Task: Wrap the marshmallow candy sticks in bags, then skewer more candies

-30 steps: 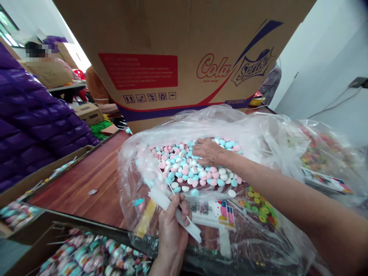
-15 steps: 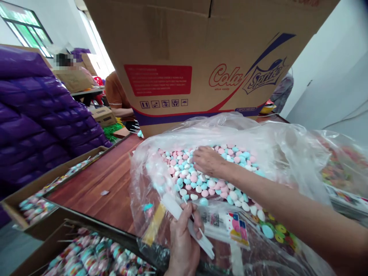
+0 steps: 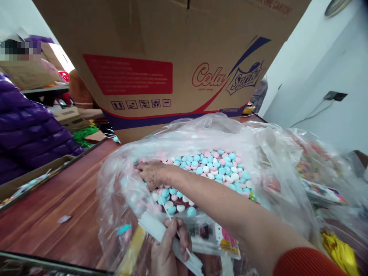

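My left hand (image 3: 169, 245) is closed around a bundle of thin white sticks (image 3: 152, 226) at the lower middle. One loose stick (image 3: 167, 212) pokes up from its fingers toward the candies; whether its tip touches one is unclear. Pink, blue and white button-shaped candies (image 3: 218, 165) lie spread in an opened clear plastic bag (image 3: 184, 132). My right hand (image 3: 151, 174) reaches across to the left side of this pile, palm down. Its fingers are bent and apart among the candies, with the tips partly hidden; no candy shows held in them.
A tall cardboard box (image 3: 184, 42) stands behind the bag. Printed packets (image 3: 212, 241) lie under the clear plastic. To the left are wrapped purple packs (image 3: 31, 130) and a carton of lollipops (image 3: 31, 184). Another person's sleeve (image 3: 80, 90) shows behind the box.
My right hand has moved from the middle of the candies to their left side. The view has swung right. My left hand still grips the sticks.
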Demonstrator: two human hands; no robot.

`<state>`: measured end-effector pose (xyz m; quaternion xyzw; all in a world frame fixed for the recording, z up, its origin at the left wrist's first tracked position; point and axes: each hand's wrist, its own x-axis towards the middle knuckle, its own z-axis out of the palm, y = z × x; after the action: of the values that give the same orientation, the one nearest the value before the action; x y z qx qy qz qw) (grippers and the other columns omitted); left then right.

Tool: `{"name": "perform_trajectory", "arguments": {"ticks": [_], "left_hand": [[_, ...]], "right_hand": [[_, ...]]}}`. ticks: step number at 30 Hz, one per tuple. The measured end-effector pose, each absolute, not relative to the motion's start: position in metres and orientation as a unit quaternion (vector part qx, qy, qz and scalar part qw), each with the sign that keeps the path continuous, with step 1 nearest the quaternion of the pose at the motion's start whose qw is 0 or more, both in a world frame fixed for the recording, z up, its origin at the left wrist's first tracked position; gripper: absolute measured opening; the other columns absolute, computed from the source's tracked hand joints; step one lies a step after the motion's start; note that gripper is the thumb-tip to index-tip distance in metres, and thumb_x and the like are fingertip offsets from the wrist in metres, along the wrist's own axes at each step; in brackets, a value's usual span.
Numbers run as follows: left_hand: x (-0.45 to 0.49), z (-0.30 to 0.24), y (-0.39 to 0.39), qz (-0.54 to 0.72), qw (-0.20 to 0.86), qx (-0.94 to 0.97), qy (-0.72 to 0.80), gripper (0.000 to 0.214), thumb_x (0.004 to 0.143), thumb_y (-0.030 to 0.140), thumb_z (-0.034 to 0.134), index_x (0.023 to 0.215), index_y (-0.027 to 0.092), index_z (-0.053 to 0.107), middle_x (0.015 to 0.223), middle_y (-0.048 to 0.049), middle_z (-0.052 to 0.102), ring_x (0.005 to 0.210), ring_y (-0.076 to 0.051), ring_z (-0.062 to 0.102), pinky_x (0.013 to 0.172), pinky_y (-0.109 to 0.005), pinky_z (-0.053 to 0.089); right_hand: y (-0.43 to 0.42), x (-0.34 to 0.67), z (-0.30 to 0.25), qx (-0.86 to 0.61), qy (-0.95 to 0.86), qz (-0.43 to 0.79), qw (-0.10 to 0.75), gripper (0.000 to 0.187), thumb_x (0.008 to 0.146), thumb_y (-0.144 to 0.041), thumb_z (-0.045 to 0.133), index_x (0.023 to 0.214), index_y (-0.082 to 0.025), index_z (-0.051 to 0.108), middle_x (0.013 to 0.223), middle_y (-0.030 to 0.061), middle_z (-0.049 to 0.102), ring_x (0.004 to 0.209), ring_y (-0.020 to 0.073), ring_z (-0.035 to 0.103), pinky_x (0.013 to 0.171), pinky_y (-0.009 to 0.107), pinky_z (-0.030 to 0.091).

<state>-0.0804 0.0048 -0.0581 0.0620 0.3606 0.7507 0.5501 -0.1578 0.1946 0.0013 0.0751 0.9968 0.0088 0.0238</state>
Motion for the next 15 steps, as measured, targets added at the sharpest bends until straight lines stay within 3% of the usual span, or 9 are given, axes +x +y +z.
{"name": "perform_trajectory", "arguments": {"ticks": [3,6,12,15], "left_hand": [[-0.079,-0.056,0.003,0.75,0.545,0.056,0.37,0.026,0.069,0.033,0.078,0.072,0.014,0.06,0.045,0.0054,0.048,0.033,-0.003,0.034,0.033,-0.013,0.027],[-0.079,-0.054,0.002,0.752,0.544,0.061,0.367,0.025,0.073,0.032,0.076,0.074,0.015,0.059,0.046,0.0056,0.049,0.034,-0.003,0.035,0.035,-0.014,0.028],[-0.079,-0.055,0.002,0.764,0.522,0.073,0.372,0.023,0.076,0.032,0.073,0.075,0.014,0.06,0.046,0.0059,0.048,0.034,-0.004,0.035,0.035,-0.014,0.027],[-0.079,-0.055,0.002,0.761,0.53,0.073,0.366,0.023,0.074,0.032,0.075,0.075,0.013,0.061,0.045,0.0059,0.048,0.034,-0.003,0.035,0.035,-0.014,0.028]], "right_hand": [[0.19,-0.148,0.003,0.08,0.994,0.035,0.066,0.039,0.068,-0.034,0.074,0.104,-0.021,0.066,0.138,0.0104,0.051,0.119,0.0349,0.051,0.084,0.044,0.053],[0.187,-0.132,0.005,0.059,0.993,0.064,0.075,0.028,0.069,-0.025,0.07,0.097,-0.026,0.069,0.117,0.0071,0.065,0.109,0.0337,0.056,0.08,0.045,0.051],[0.189,-0.081,0.007,0.027,0.991,0.128,0.015,0.01,0.082,-0.024,0.062,0.089,-0.024,0.069,0.108,0.0093,0.066,0.108,0.0288,0.052,0.09,0.046,0.041],[0.199,-0.051,0.014,0.046,0.988,0.146,-0.007,0.016,0.088,-0.018,0.054,0.088,-0.021,0.069,0.106,0.0108,0.065,0.108,0.0277,0.051,0.091,0.045,0.037]]}}
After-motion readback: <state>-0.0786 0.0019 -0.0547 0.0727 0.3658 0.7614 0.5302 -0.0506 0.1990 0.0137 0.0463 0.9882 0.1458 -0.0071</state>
